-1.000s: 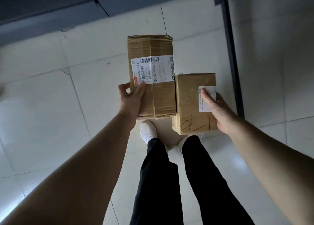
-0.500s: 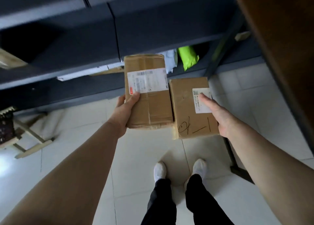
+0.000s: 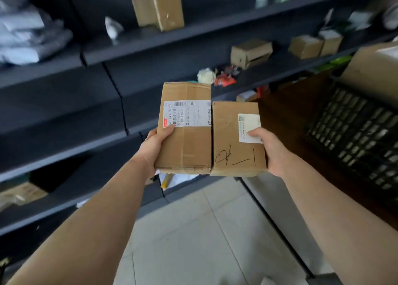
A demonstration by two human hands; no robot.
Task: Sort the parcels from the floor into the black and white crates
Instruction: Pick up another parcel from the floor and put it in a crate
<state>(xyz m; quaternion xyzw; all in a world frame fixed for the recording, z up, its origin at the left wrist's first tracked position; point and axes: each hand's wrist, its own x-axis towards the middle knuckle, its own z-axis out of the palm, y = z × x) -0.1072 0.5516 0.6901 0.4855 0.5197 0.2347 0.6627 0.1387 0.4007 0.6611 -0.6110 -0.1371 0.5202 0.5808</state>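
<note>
I hold two cardboard parcels side by side at chest height in front of me. My left hand [image 3: 154, 148] grips the taller parcel [image 3: 185, 146], which carries a wide barcode label, with the thumb on the label's corner. My right hand [image 3: 272, 152] grips the shorter parcel [image 3: 233, 138], thumb on its small white label; black pen marks are on its lower face. The two parcels touch along their inner edges. The black crate [image 3: 353, 138] with a lattice wall stands to the right on a dark brown table. No white crate is in view.
Dark shelving [image 3: 107, 86] fills the space ahead and to the left, holding several cardboard boxes [image 3: 159, 8], white bags and small packets. A large cardboard box [image 3: 372, 71] sits behind the black crate. Pale floor tiles [image 3: 193, 241] lie below.
My view has swung up from the floor and my feet to the shelves and the black crate. Both hands keep the same hold on the two parcels.
</note>
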